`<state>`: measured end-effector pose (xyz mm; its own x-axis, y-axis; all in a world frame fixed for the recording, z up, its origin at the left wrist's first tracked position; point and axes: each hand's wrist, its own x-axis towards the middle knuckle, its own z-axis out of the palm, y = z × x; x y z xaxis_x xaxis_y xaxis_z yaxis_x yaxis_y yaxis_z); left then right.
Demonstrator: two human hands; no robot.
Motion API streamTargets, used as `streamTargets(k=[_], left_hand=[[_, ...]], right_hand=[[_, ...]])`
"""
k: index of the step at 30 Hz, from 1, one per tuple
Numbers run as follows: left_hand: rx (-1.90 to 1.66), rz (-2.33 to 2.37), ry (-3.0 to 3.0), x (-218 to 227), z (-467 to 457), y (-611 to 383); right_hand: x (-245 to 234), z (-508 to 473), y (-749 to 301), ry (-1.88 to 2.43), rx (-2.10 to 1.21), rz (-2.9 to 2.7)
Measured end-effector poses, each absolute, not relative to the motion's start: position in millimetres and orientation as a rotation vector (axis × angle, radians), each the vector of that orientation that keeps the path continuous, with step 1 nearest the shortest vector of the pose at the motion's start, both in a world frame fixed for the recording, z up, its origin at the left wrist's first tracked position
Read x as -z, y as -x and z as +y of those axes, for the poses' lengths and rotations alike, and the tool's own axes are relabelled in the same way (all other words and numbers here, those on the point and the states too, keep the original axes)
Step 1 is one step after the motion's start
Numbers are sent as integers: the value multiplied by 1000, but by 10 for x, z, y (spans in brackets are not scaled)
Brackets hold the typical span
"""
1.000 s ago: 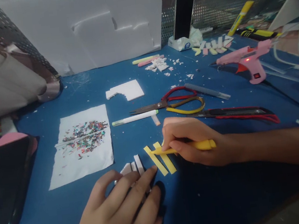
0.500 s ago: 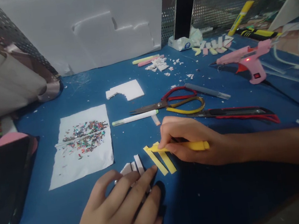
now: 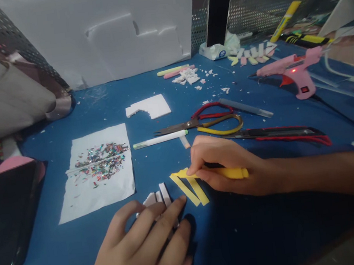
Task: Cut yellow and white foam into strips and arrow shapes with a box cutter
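Note:
My right hand grips a yellow marker like a pen. The marker's tip meets the upper end of a narrow yellow strip on the blue table. A second yellow strip lies beside it, its upper part under the marker and my fingers. Stretched out and slightly spread, the fingers of my left hand rest over several small white foam pieces, partly covering them. One left fingertip lies close to the left yellow strip.
Beyond my hands lie scissors, a white pen, a box cutter and a white foam piece. A pink glue gun with a lit red light stands right. Paper with glittery bits and a phone are left.
The marker's tip has slid slightly left to the end of the left strip. That strip's lower end has shifted a little right, towards the other strip. My left hand stays put.

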<state>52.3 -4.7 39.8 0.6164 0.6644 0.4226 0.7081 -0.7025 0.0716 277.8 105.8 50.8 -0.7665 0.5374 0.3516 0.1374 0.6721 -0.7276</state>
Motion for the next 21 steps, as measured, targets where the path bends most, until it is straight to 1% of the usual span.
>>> streamTargets(k=[21], left_hand=[[676,-1216,2742,-393,-65,-537]], right_hand=[[-530,1030,-2795,510,-927,-2349]])
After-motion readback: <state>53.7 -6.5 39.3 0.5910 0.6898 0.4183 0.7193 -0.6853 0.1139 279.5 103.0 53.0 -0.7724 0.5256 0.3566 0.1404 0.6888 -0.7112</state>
